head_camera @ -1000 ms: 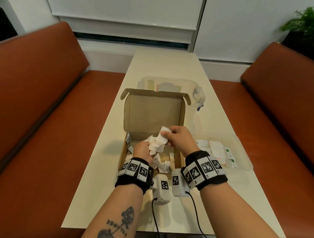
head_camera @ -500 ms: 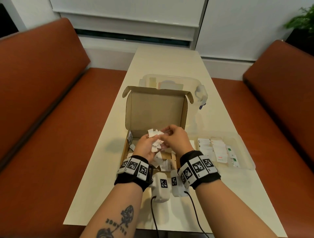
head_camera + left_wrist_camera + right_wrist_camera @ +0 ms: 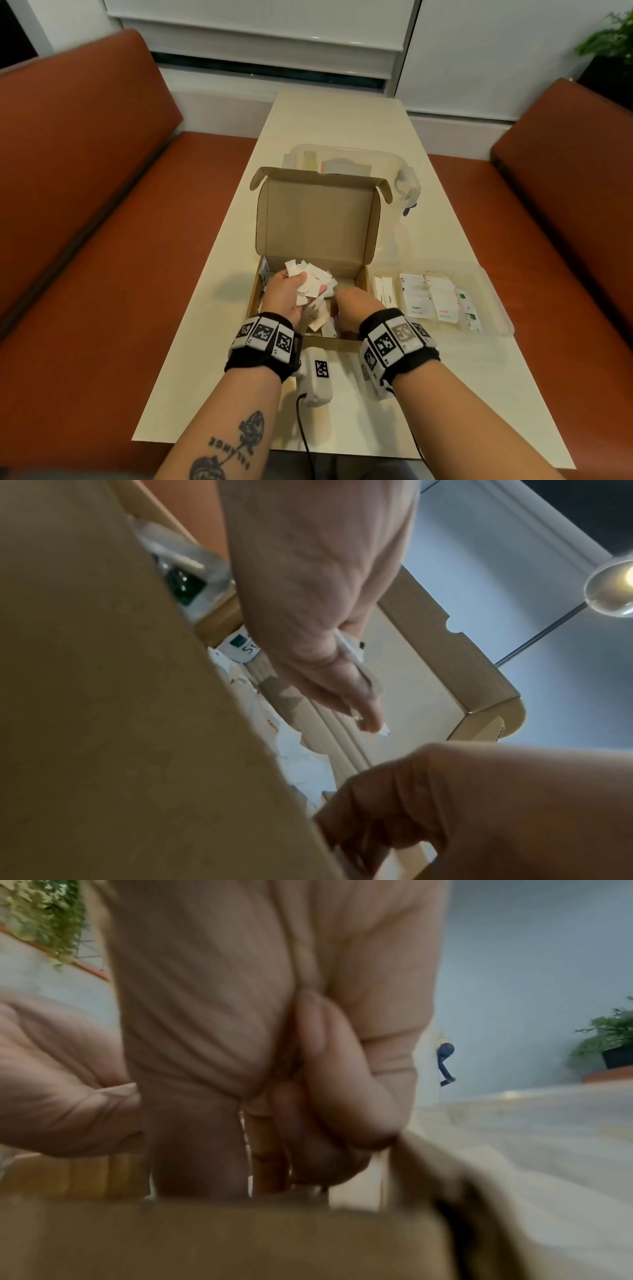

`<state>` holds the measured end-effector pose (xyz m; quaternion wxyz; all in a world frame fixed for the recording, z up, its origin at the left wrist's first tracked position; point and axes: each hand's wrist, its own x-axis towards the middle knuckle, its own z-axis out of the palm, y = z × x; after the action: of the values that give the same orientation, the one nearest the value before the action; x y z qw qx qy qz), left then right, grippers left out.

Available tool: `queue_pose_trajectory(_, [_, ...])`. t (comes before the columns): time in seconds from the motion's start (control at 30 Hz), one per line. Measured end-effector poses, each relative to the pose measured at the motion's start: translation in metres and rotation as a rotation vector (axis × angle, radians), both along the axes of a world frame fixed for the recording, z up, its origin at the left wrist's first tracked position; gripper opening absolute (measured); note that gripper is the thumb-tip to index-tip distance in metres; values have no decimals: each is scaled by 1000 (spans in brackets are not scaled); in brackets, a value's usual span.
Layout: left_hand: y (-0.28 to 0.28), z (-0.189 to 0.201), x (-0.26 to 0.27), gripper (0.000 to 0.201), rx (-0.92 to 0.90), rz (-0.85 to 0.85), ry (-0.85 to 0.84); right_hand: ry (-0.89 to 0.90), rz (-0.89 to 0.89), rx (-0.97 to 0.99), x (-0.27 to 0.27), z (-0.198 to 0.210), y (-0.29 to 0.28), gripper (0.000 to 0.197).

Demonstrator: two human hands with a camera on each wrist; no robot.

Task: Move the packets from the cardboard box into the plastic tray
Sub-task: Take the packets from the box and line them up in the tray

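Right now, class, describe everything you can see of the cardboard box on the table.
The cardboard box is plain brown corrugated card, a shallow mailer with its hinged lid standing upright at the far side, side flaps curling outward. It sits on the pale table, left of the clear plastic tray. Loose white packets lie inside. The left hand holds a bunch of packets over it; the right hand reaches in.

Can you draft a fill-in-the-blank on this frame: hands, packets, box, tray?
1. The left hand holds a bunch of small white paper packets above the open brown ____ box.
2. The right hand reaches down into that ____.
3. The shallow clear plastic tray lies to the ____ of the box.
4. A packet in the tray reads ____.

Missing: cardboard; box; right; Pepper
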<state>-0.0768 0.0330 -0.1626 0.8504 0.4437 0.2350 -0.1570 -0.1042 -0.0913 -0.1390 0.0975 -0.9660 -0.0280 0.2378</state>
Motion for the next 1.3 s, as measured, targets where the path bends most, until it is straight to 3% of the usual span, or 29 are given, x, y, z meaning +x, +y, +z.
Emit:
queue_pose_trajectory(0.1, [2, 1, 0, 14, 8, 11, -8, 12, -18, 2, 3, -1, -1, 26])
queue_pose_trajectory(0.27, [2, 5, 2, 23, 39, 22, -41, -34, -109, 91, 6, 3, -13, 34])
queue_pose_trajectory(0.37, [3, 7, 3, 26, 46, 45, -75, -130, -200, 220, 7, 7, -21, 34])
queue_pose_trajectory(0.6, [4, 1, 5, 33, 208, 90, -128, -314, -336, 442, 6, 15, -24, 8])
queue_pose_trajectory(0.7, [3, 0, 5, 34, 239, 78, -133, -371, -392, 579, 6, 17, -23, 14])
queue_pose_trajectory(0.8, [-2, 1, 4, 37, 272, 12, -143, -374, -449, 769, 5, 21, -21, 8])
queue_pose_trajectory(0.9, [-11, 5, -3, 36, 190, -56, -149, -340, -512, 921, 4, 23, -18, 16])
queue_pose_trajectory(1.03, [-17, 14, -7, 33, -46, -29, -40, -336, -554, 948, 2, 22, -18, 21])
queue_pose_trajectory(1.17, [-16, 13, -11, 32, -8, -171, -116, -365, -553, 953, 0, 16, -19, 17])
queue_pose_trajectory(1.3, [-19, 10, -14, 29, -23, -194, -156, -378, -543, 890, -1, 13, -18, 14])
